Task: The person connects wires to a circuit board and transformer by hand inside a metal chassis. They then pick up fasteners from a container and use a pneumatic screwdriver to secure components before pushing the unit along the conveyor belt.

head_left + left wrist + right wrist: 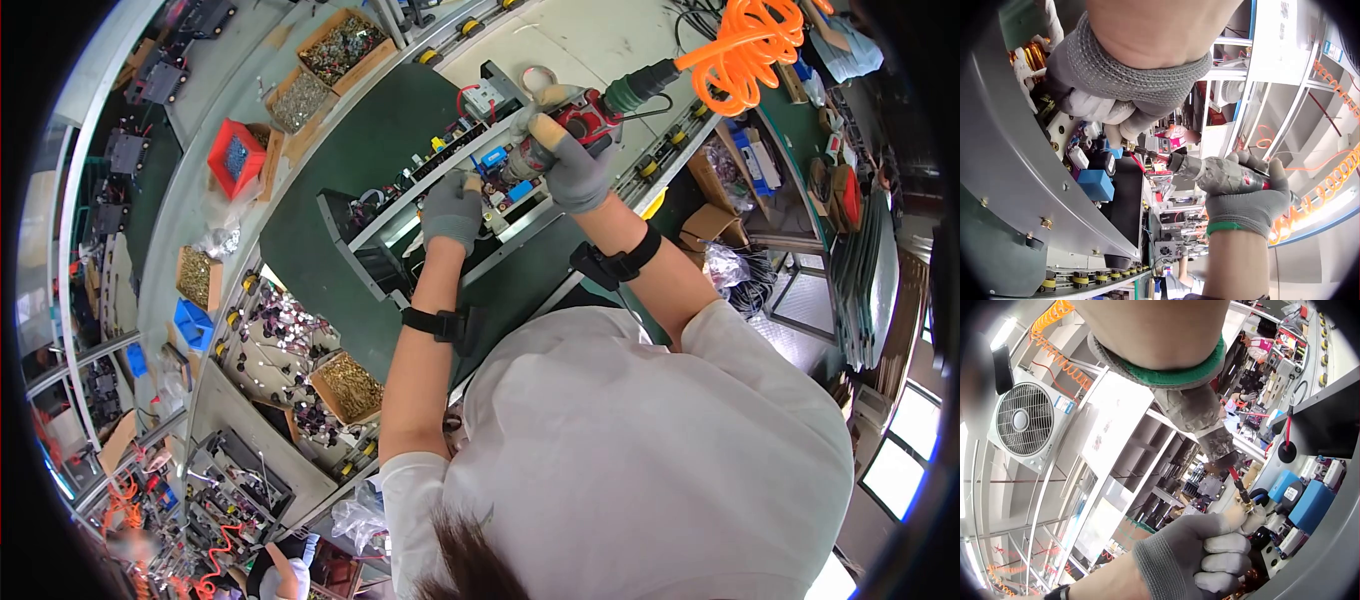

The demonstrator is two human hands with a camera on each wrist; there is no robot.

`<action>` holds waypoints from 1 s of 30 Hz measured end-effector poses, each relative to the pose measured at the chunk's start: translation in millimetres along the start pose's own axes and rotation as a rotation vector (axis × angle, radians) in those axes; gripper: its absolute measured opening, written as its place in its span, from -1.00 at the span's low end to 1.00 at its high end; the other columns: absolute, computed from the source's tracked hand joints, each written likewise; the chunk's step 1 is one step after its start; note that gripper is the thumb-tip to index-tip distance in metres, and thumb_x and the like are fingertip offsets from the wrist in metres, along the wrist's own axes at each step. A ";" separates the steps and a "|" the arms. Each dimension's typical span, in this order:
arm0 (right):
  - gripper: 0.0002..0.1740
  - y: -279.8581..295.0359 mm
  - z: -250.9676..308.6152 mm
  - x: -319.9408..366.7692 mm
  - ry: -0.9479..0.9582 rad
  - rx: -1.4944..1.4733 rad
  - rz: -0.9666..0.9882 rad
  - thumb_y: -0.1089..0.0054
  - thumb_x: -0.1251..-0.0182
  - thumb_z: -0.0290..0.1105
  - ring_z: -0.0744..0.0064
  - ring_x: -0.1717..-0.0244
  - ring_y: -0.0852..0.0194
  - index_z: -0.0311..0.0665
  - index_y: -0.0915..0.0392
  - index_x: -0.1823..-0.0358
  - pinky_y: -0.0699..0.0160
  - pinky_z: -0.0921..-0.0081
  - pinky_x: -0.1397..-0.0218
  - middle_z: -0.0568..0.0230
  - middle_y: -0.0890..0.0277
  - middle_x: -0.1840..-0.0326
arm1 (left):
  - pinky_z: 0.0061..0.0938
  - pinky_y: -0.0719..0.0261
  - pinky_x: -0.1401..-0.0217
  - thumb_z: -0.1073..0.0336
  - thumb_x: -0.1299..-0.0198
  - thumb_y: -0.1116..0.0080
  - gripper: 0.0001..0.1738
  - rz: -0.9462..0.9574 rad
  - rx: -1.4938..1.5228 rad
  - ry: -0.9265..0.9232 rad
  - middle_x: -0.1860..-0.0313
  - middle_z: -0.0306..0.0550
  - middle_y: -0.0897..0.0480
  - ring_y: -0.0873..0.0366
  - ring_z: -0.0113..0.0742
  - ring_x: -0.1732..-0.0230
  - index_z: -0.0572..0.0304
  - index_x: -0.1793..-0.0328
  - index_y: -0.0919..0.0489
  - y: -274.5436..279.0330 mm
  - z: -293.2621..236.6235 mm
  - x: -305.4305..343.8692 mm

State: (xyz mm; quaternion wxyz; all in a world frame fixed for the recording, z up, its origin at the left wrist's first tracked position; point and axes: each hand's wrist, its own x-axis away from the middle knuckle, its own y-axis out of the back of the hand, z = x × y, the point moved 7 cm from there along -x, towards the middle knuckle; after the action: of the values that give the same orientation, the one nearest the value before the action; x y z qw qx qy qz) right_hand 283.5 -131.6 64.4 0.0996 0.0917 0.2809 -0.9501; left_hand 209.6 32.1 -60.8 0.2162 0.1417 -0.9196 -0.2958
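While knit-gloved hands (452, 210) (578, 170) hold it, the tape-wrapped cylindrical screwdriver (1216, 175) tilts.

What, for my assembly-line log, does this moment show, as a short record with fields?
Left hand: grey-gloved, pinches the thin metal driver bit at its tip
Right hand: grey-gloved, grips the red tape-wrapped power screwdriver
Hose: orange coiled plastic hose, at the screwdriver's rear
Workpiece: grey metal chassis with blue components
Surface: dark green belt
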 end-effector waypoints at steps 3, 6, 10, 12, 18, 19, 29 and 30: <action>-0.72 -3.0 -6.3 4.4 0.003 0.038 0.035 -0.23 -0.02 -0.57 0.50 0.35 -0.50 -0.39 -0.49 0.17 -0.49 0.55 0.24 0.24 -0.53 0.37 | -0.28 -0.57 0.18 0.27 -0.07 -0.14 -0.62 -0.044 -0.582 -0.225 0.26 -0.12 -0.63 -0.62 -0.12 0.18 -0.27 -0.06 -0.55 22.3 -50.1 10.8; -0.71 -1.4 -15.0 7.5 -0.021 0.025 0.019 -0.24 -0.02 -0.59 0.52 0.35 -0.50 -0.40 -0.50 0.17 -0.48 0.57 0.25 0.26 -0.53 0.34 | -0.25 -0.58 0.14 0.38 -0.09 -0.02 -0.51 0.160 -0.796 -0.345 0.19 -0.13 -0.64 -0.62 -0.07 0.19 -0.48 -0.11 -0.52 14.4 -59.1 2.9; -0.69 0.3 -17.4 10.2 0.022 0.106 0.035 -0.23 -0.01 -0.65 0.55 0.36 -0.50 -0.39 -0.49 0.14 -0.49 0.57 0.30 0.27 -0.53 0.32 | -0.26 -0.59 0.16 0.39 -0.11 0.00 -0.49 0.288 -0.945 -0.425 0.19 -0.15 -0.63 -0.63 -0.11 0.16 -0.46 -0.17 -0.48 12.0 -62.0 -3.1; -0.68 -2.0 -17.6 10.5 0.024 0.102 0.033 -0.22 -0.01 -0.67 0.56 0.39 -0.49 -0.39 -0.49 0.14 -0.49 0.57 0.34 0.27 -0.52 0.32 | -0.24 -0.60 0.18 0.39 -0.12 0.02 -0.51 0.299 -0.923 -0.424 0.18 -0.14 -0.63 -0.63 -0.12 0.17 -0.42 -0.15 -0.49 13.0 -59.3 -2.9; -0.69 -8.0 -20.2 13.2 -0.028 0.106 0.046 -0.19 -0.02 -0.69 0.55 0.47 -0.47 -0.38 -0.47 0.14 -0.49 0.59 0.43 0.23 -0.51 0.34 | -0.24 -0.58 0.24 0.40 -0.07 -0.03 -0.60 0.219 -0.887 -0.508 0.26 -0.16 -0.62 -0.63 -0.15 0.19 -0.31 -0.03 -0.53 13.7 -60.3 -2.1; -0.69 -10.2 -18.0 12.8 -0.008 0.134 0.060 -0.19 -0.02 -0.68 0.55 0.47 -0.48 -0.38 -0.47 0.15 -0.49 0.59 0.43 0.23 -0.51 0.34 | -0.24 -0.58 0.24 0.39 -0.08 -0.03 -0.60 0.222 -0.889 -0.519 0.25 -0.17 -0.62 -0.63 -0.15 0.18 -0.30 -0.04 -0.52 14.1 -60.6 -1.3; -0.68 -13.8 -35.6 16.4 -0.141 0.158 0.253 -0.21 -0.01 -0.68 0.54 0.30 -0.51 -0.33 -0.47 0.15 -0.53 0.52 0.25 0.26 -0.52 0.32 | -0.21 -0.58 0.22 0.38 -0.11 0.00 -0.58 0.281 -0.902 -0.486 0.25 -0.12 -0.61 -0.62 -0.13 0.17 -0.31 -0.09 -0.50 20.1 -59.3 -5.6; -0.68 -14.9 -37.3 18.2 -0.145 0.159 0.259 -0.21 -0.01 -0.68 0.54 0.30 -0.51 -0.33 -0.47 0.15 -0.53 0.52 0.25 0.26 -0.52 0.32 | -0.21 -0.58 0.22 0.38 -0.11 0.00 -0.58 0.279 -0.898 -0.481 0.25 -0.12 -0.61 -0.62 -0.13 0.17 -0.31 -0.09 -0.50 21.5 -60.2 -6.3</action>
State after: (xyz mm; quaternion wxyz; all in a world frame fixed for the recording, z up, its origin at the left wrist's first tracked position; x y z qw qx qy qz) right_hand 266.8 -101.2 37.1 0.2335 0.0660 0.1828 -0.9527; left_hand 241.2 22.4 -5.8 0.0756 -0.1603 -0.7362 -0.6532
